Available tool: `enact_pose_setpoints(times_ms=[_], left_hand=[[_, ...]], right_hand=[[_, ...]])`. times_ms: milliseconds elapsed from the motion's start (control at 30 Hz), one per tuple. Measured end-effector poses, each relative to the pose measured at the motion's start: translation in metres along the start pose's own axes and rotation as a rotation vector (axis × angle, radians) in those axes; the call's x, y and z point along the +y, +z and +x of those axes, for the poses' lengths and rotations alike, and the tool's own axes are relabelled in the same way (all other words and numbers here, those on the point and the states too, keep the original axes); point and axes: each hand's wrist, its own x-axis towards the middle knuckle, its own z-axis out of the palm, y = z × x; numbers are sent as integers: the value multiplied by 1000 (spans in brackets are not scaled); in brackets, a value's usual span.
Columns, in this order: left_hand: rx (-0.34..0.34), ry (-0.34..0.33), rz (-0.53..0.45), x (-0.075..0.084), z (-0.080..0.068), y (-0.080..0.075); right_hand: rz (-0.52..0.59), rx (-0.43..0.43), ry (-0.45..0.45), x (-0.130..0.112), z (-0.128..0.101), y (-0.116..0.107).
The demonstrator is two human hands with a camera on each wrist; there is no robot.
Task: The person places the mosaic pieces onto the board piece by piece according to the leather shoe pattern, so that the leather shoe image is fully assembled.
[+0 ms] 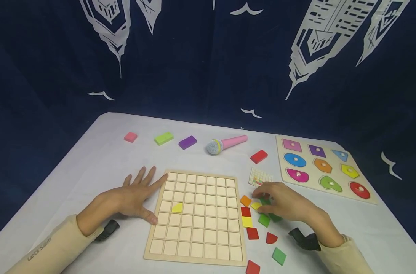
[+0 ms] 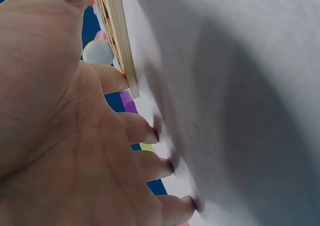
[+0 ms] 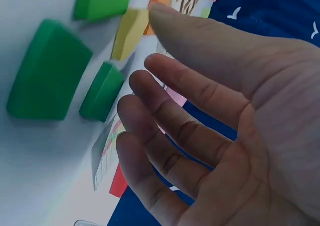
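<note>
A wooden grid board [image 1: 194, 217] lies in the middle of the white table, with one yellow piece [image 1: 177, 207] set in it. My left hand [image 1: 136, 195] rests flat on the table beside the board. Its fingers are spread, and the index finger and thumb touch the board's left edge [image 2: 120, 40]. My right hand [image 1: 283, 203] hovers with relaxed fingers over loose coloured tiles right of the board. Its thumb [image 3: 200, 40] is at a yellow tile [image 3: 131, 33]. Green tiles [image 3: 47, 78] lie just beyond the fingers, and nothing is held.
More tiles [image 1: 252, 233] lie scattered toward the near edge. A pattern card [image 1: 260, 177] and a shape puzzle [image 1: 283, 160] are to the right. A pink microphone [image 1: 225, 144] and red [image 1: 258, 156], purple [image 1: 187, 142], green [image 1: 164, 138] and pink [image 1: 130, 137] blocks lie at the back.
</note>
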Motion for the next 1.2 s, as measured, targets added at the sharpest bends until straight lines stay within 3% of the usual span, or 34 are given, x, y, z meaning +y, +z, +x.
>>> enact_pose_setpoints(times_ms=[567,867,1200], left_hand=[[-3,17,-12,-2,0,-1],[-1,17,2,-4,3,0],[2,3,12,-2,1,0]], right_hand=[[14,-1,-27,7,3,7],[36,-30,10,4,2,5],[81,-23,-123,0,-1,-1]])
